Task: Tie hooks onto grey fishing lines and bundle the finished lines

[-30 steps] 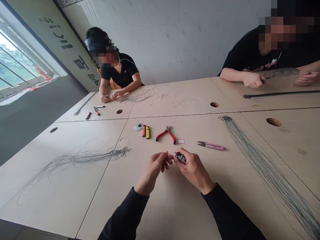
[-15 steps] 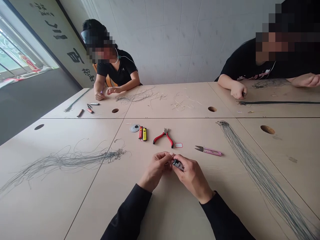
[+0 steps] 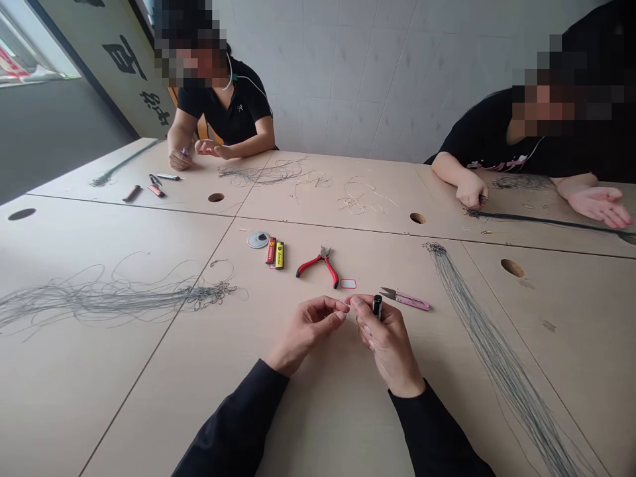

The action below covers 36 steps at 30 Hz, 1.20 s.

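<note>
Lighter (image 3: pixel 377 307) in right hand (image 3: pixel 391 339), earlier aslant, long axis now near-vertical in view

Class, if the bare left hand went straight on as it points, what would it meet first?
Probably the bare right hand, its fingertips just beyond, though depth there is unclear.

Most of the black thing (image 3: pixel 377 307) is covered by the right hand (image 3: pixel 392 338). Whatever is at its fingertips and those of the left hand (image 3: pixel 305 329) is too thin to be told. The left bunch (image 3: pixel 119 301) of strings is cut off by the left edge, the right bunch (image 3: pixel 491 351) by the bottom edge. Both sleeves (image 3: pixel 233 414) are cut off there too. The purple bit (image 3: pixel 185 152) is mostly hidden by a co-worker's hand (image 3: pixel 177 161). Both faces (image 3: pixel 191 63) are blurred into squares.
</note>
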Each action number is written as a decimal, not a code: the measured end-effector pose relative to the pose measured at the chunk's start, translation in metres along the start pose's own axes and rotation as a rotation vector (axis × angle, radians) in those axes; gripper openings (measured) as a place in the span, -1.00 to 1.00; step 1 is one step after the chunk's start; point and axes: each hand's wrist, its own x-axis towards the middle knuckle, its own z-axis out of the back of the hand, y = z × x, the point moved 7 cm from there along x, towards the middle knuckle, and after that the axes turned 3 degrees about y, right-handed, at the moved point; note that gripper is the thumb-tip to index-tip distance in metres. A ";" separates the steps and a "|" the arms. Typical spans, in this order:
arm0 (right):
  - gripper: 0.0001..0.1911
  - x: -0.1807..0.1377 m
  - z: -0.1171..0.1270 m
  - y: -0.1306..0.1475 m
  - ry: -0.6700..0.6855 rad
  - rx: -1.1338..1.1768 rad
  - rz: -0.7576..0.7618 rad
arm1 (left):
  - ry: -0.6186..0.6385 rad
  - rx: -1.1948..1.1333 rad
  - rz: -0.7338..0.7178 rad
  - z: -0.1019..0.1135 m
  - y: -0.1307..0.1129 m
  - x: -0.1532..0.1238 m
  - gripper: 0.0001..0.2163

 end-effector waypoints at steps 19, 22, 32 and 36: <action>-0.54 0.005 0.003 -0.012 -0.036 -0.020 -0.072 | -0.100 0.062 -0.135 0.002 -0.009 0.000 -0.75; -0.54 0.005 -0.002 -0.011 0.010 -0.013 -0.081 | -0.116 0.104 -0.203 0.005 -0.009 0.001 -0.81; -0.59 0.006 -0.003 -0.014 0.028 0.105 -0.115 | -0.048 0.326 -0.225 -0.001 -0.007 0.000 -0.83; -0.60 0.008 0.002 -0.014 -0.030 0.092 -0.093 | -0.071 0.281 -0.203 -0.001 -0.007 0.000 -0.80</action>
